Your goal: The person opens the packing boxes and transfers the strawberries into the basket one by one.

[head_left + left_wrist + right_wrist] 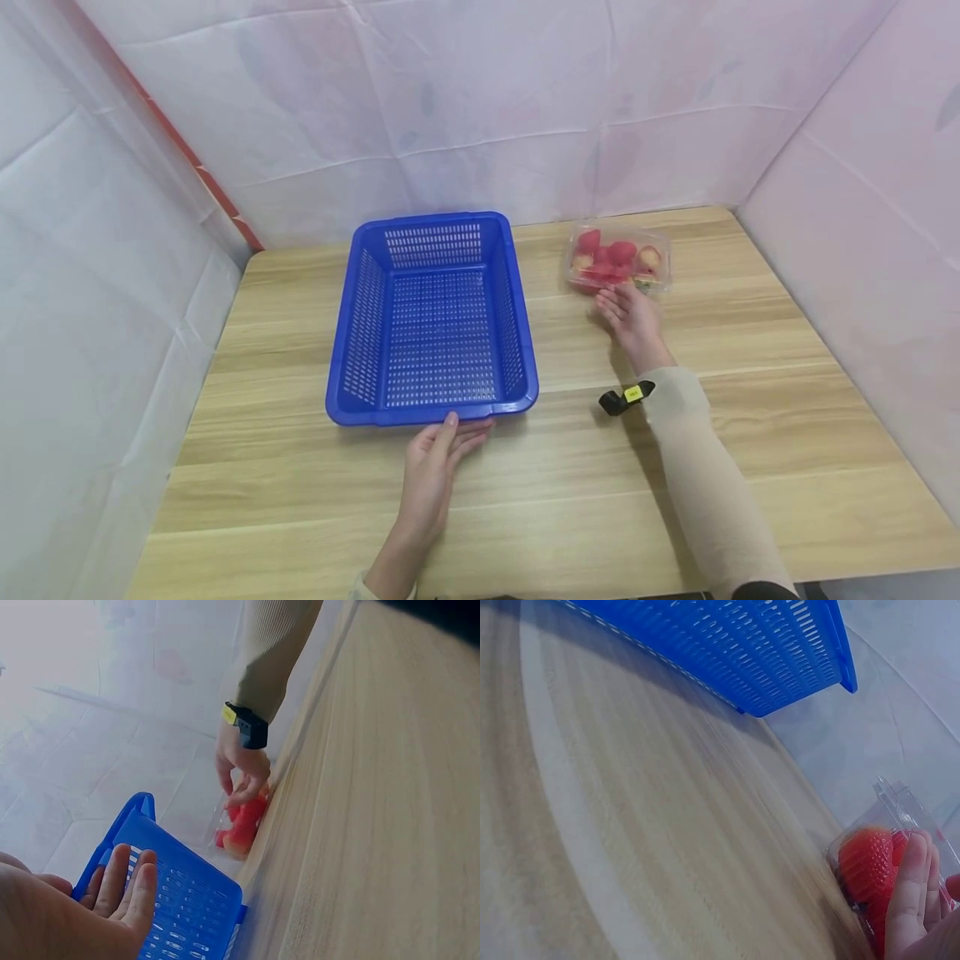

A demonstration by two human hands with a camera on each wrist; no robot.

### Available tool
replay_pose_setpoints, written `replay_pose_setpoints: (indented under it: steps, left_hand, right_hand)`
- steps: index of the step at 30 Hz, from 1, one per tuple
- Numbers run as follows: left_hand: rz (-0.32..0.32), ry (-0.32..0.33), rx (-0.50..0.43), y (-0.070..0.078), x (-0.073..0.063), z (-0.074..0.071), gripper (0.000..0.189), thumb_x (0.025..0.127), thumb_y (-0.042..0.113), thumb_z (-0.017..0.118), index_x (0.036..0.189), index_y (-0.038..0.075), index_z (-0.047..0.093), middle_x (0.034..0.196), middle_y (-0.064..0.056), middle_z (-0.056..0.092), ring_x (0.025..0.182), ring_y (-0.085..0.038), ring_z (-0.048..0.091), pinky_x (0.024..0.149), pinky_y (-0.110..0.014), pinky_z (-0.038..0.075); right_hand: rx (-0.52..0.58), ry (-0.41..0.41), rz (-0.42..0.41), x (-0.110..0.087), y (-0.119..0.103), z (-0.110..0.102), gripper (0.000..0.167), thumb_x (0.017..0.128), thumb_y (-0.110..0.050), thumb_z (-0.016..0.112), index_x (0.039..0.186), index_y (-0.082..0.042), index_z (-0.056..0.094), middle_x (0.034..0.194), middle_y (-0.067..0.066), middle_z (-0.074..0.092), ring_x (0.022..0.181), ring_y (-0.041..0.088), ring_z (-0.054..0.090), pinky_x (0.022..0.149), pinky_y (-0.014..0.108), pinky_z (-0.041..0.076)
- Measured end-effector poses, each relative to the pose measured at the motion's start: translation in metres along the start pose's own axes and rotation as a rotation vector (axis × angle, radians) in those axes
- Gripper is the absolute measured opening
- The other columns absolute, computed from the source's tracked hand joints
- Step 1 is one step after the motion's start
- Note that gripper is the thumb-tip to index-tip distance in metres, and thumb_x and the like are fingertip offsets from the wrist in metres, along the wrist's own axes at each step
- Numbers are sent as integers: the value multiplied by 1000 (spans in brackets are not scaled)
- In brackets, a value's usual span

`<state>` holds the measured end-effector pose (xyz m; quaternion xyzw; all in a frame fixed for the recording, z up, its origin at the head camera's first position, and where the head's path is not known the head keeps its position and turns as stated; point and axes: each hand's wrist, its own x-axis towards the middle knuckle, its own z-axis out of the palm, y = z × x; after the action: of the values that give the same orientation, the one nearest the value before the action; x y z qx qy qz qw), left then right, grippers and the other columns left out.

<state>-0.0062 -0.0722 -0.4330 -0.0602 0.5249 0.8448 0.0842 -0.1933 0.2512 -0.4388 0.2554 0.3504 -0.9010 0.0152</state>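
A blue plastic basket [441,412] with slotted walls rests on the table, left of centre. My left hand [431,475] holds its near rim, thumb over the top and the other fingers extended against the outer wall below. In the left wrist view, those fingers [141,892] show in front of the slotted side. At the back right lies a clear plastic box [618,258] of red strawberries [866,862] and some yellowish round pieces. My right hand [633,325] is at the box's near side, fingers fairly straight; whether they touch it I cannot tell. The right thumb is mostly hidden.
The wood-grain table [300,500] meets a pale cloth wall [487,108] right behind the basket and box. Similar cloth hangs on the left and right. A black strap device [626,398] with a yellow label sits on the right wrist.
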Motion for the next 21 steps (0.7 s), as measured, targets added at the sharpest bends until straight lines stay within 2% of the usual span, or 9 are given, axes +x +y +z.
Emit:
replay_pose_setpoints:
  steps: [4,15,21]
  left_hand:
    - [1,0,2,0,0,0,42,103,26,53,97,-15,55,111,-32,65,109,-41,64,97,-44,48]
    - [-17,4,13,0,0,-2,46,103,27,53,104,-19,53,112,-31,65,109,-40,65,96,-44,48]
    - [-16,0,13,-1,1,-3,48,103,28,53,107,-19,53,111,-30,66,109,-40,65,97,-46,48]
  right_hand:
    - [3,6,17,-10,-2,-5,28,100,-3,52,128,2,50,91,16,71,89,24,71,89,33,52]
    - [-102,-31,84,-44,-1,-24,10,102,-7,51,110,-2,55,90,13,69,88,22,70,85,30,54]
    - [-176,-58,69,-59,3,-30,13,102,-7,51,113,0,53,92,12,69,90,21,70,85,30,54]
